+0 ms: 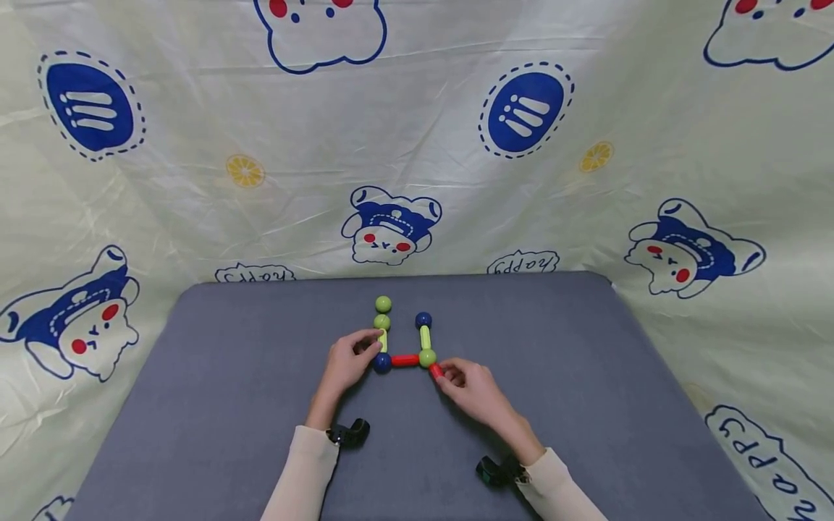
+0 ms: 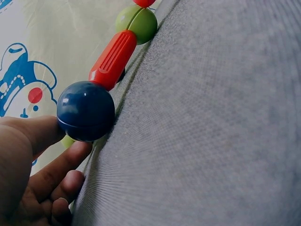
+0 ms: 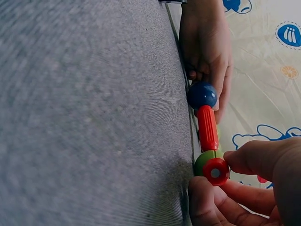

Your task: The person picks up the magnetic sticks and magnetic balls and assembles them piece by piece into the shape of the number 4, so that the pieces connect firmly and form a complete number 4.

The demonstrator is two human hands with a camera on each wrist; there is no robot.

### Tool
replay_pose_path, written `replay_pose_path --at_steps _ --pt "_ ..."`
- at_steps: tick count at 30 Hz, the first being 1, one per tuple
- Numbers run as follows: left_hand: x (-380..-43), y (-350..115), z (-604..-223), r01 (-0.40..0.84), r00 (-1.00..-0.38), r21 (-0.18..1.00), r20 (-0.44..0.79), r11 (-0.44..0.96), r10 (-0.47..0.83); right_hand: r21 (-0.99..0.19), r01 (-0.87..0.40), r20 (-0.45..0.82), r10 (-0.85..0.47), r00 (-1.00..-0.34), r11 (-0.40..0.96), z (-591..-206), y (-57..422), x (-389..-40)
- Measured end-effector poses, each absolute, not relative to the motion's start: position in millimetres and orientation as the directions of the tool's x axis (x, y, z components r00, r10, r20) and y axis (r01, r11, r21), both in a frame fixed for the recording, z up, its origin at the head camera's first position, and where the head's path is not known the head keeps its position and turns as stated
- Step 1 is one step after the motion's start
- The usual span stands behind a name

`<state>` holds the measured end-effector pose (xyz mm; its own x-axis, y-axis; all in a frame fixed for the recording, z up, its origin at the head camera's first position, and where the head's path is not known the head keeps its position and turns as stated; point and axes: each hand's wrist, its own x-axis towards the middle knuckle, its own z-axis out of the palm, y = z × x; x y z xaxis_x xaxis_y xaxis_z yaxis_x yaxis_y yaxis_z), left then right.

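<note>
On the grey table, balls and rods are joined into a U-like shape. A red rod [image 1: 405,360] links a dark blue ball [image 1: 382,362] to a green ball [image 1: 427,357]. My left hand [image 1: 347,364] pinches the yellow-green rod [image 1: 383,341] rising from the blue ball; in the left wrist view the ball [image 2: 86,111] hides most of it. With thumb and fingers, my right hand [image 1: 477,391] pinches a second red rod [image 1: 436,371] set against the green ball. Its free end, with a round metal tip [image 3: 215,173], faces the right wrist camera.
Beyond the left hand, one green ball [image 1: 381,322] tops the pinched rod and another green ball [image 1: 383,304] lies just behind. A second yellow-green rod [image 1: 426,337] runs from the green corner ball to another blue ball [image 1: 423,320]. A printed cloth [image 1: 443,159] hangs behind the table [image 1: 260,405].
</note>
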<state>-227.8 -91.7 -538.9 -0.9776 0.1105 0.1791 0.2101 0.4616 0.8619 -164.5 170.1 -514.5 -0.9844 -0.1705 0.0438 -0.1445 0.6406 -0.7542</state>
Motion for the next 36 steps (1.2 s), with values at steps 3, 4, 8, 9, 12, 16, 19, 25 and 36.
replay_pose_path --at_steps 3,4,8,9,12,16,19,25,36 --pt "-227.8 -91.6 -539.1 0.215 -0.977 0.861 0.184 0.46 0.111 -0.754 -0.159 0.057 -0.178 -0.982 0.637 -514.8 169.9 -163.7" --pt "-227.9 -91.5 -539.1 0.214 -0.977 0.862 0.183 0.46 0.111 -0.754 -0.163 0.061 -0.179 -0.982 0.636 -515.4 169.7 -163.7" --pt "-227.7 -91.3 -538.4 0.214 -0.977 0.863 0.183 0.458 0.111 -0.758 -0.152 0.054 -0.171 -0.984 0.635 -515.4 169.1 -163.9" --pt "-227.7 -91.2 -538.4 0.212 -0.977 0.863 0.181 0.458 0.111 -0.76 -0.143 0.046 -0.167 -0.985 0.634 -515.2 168.9 -164.0" --pt "-227.4 -91.1 -538.6 0.207 -0.978 0.865 0.177 0.457 0.108 -0.766 -0.124 0.031 -0.157 -0.987 0.63 -514.4 167.9 -164.3" --pt "-226.7 -91.0 -539.6 0.204 -0.979 0.866 0.176 0.457 0.102 -0.775 -0.109 0.017 -0.151 -0.988 0.623 -514.0 166.2 -163.7" --pt "-226.2 -91.0 -540.5 0.205 -0.979 0.867 0.179 0.453 0.102 -0.782 -0.094 0.004 -0.147 -0.989 0.617 -513.7 164.8 -162.8" --pt "-225.1 -91.2 -540.6 0.203 -0.979 0.869 0.176 0.452 0.101 -0.803 -0.087 -0.007 -0.155 -0.988 0.59 -513.6 163.3 -161.5" --pt "-226.8 -90.1 -540.3 0.199 -0.98 0.863 0.174 0.464 0.098 -0.844 -0.077 -0.023 -0.179 -0.984 0.531 -517.5 164.3 -162.6"
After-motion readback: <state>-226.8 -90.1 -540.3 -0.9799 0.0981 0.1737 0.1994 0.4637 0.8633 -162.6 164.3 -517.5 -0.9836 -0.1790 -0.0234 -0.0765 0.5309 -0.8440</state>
